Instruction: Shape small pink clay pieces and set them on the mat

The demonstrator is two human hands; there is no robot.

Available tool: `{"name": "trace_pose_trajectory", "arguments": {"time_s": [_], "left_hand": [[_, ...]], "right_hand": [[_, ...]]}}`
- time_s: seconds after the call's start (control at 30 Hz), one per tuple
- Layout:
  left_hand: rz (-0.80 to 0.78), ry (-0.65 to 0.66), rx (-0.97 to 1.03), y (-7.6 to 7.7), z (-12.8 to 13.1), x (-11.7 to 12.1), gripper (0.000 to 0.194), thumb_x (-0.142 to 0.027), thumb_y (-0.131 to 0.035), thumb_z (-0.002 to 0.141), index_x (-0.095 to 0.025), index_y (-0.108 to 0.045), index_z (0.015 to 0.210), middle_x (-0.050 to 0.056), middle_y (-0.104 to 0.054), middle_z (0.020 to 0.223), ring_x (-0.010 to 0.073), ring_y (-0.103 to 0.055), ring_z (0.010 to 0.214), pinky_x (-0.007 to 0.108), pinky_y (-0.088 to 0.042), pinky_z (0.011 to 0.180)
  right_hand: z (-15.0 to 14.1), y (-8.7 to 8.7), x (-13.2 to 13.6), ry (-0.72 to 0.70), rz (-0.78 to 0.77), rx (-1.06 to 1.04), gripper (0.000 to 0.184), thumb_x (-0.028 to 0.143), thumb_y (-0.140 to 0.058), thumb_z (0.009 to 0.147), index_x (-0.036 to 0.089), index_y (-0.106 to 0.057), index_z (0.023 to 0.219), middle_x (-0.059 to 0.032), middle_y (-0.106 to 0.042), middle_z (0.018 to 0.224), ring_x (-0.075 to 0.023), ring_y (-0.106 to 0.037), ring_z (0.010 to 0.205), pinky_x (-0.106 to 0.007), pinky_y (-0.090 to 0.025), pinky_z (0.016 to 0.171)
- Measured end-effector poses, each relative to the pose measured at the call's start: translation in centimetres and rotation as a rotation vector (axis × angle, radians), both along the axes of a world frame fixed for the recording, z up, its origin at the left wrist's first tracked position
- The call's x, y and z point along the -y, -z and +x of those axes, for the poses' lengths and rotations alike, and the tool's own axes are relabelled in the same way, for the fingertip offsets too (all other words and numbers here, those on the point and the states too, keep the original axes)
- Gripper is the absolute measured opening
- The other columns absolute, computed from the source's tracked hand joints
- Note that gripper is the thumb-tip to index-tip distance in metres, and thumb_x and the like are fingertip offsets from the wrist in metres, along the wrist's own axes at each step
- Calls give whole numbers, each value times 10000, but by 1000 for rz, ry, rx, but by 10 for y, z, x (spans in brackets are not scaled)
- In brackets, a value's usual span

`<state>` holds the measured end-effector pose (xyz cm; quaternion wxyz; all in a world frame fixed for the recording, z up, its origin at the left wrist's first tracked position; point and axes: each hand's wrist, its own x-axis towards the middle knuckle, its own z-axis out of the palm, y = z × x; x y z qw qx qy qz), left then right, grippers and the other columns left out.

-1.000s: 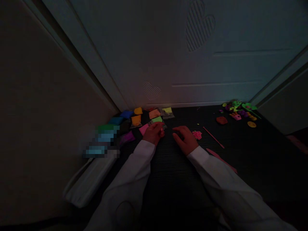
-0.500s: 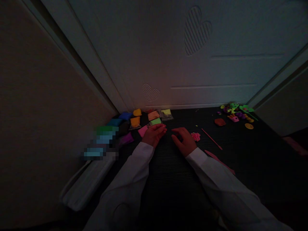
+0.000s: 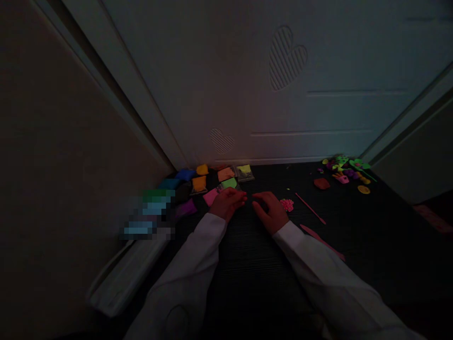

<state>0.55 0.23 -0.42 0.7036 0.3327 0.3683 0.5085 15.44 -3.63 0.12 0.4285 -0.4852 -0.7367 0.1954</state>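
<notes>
My left hand [image 3: 228, 204] is closed in a pinch in front of the clay packets; whatever its fingertips hold is too small and dark to make out. Facing it across a small gap, my right hand [image 3: 269, 211] is curved, with thumb and fingers apart and nothing seen between them. Just beyond my right hand lies a cluster of small pink clay balls or petals [image 3: 287, 205]. To its right rest a thin pink modelling stick [image 3: 310, 208] and, nearer to me, a flat pink modelling knife [image 3: 322, 242].
Packets of coloured clay, among them a light green packet [image 3: 230, 183] and a purple packet [image 3: 186, 208], lie left of centre. A pale case [image 3: 130, 271] is at the left edge. Finished clay figures [image 3: 341, 172] and a reddish-brown clay lump [image 3: 322, 183] sit far right, before a white panel [image 3: 247, 85].
Both hands sit slightly lower in view, as does the scene, as the camera tilts up a little. My left fingertips have shifted slightly rightward, nearer my right hand.
</notes>
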Motion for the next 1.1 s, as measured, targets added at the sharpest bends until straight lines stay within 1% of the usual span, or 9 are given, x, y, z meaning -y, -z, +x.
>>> {"name": "trace_pose_trajectory", "arguments": {"time_s": [0.1, 0.27, 0.37, 0.47, 0.57, 0.67, 0.8, 0.97, 1.1], "left_hand": [[1, 15, -22, -2, 1, 2, 214, -145, -637, 528, -127, -436, 599, -9, -596, 608, 67, -543, 499, 167, -419, 470], [70, 97, -130, -2, 5, 5, 230, -212, -601, 579, -150, -459, 748, -22, -562, 530, 81, -507, 410, 195, -394, 409], [124, 182, -205, 0, 6, 6, 311, -229, -576, 611, -154, -473, 895, -3, -576, 589, 99, -538, 470, 230, -430, 472], [150, 276, -240, 1, 5, 6, 406, -232, -565, 628, -164, -449, 1011, 23, -598, 674, 123, -568, 597, 269, -449, 596], [162, 329, -236, 2, 4, 7, 445, -246, -549, 644, -159, -433, 1065, 44, -608, 737, 136, -570, 675, 289, -434, 675], [157, 345, -223, 1, 4, 8, 448, -259, -542, 650, -163, -443, 1076, 57, -608, 803, 145, -564, 722, 287, -418, 709], [120, 277, -184, -1, 5, 9, 423, -252, -555, 640, -162, -476, 1046, 43, -605, 732, 139, -560, 706, 277, -412, 705], [17, 120, -18, 0, 3, 3, 284, -220, -533, 665, -142, -519, 937, 67, -602, 773, 142, -563, 718, 297, -421, 714], [-128, -11, 150, 5, -6, -8, 225, -190, -520, 672, -141, -523, 892, 76, -597, 829, 136, -564, 744, 278, -436, 713]], "right_hand": [[0, -1, 0, -2, -4, 6, 217, 229, -424, 753, 186, -488, 955, -53, -483, 886, -140, -469, 788, -287, -406, 703], [-1, -1, 1, -19, 11, 21, 221, 231, -437, 745, 182, -490, 954, -53, -487, 862, -140, -471, 781, -283, -412, 692], [-1, 1, 0, -31, 40, 36, 227, 232, -443, 742, 194, -496, 960, -50, -489, 860, -147, -465, 807, -291, -408, 716], [0, 3, 0, -21, 64, 49, 249, 233, -448, 741, 203, -500, 983, -53, -476, 885, -148, -455, 844, -292, -395, 754], [0, 5, -2, -22, 70, 61, 222, 235, -453, 739, 199, -523, 947, -52, -471, 876, -142, -457, 832, -278, -397, 747], [0, 3, -2, -28, 72, 64, 159, 237, -461, 734, 192, -535, 867, -46, -481, 845, -140, -461, 807, -275, -396, 727], [0, -2, -1, -6, 52, 63, 95, 269, -477, 723, 181, -506, 743, -29, -498, 747, -137, -466, 735, -262, -393, 658], [1, -8, 3, 88, 21, 71, 164, 323, -441, 741, 174, -460, 676, -1, -479, 644, -109, -450, 616, -231, -358, 578], [1, -10, 6, 91, -42, 99, 240, 332, -369, 779, 178, -428, 603, 31, -432, 544, -84, -416, 515, -211, -319, 508]]}}
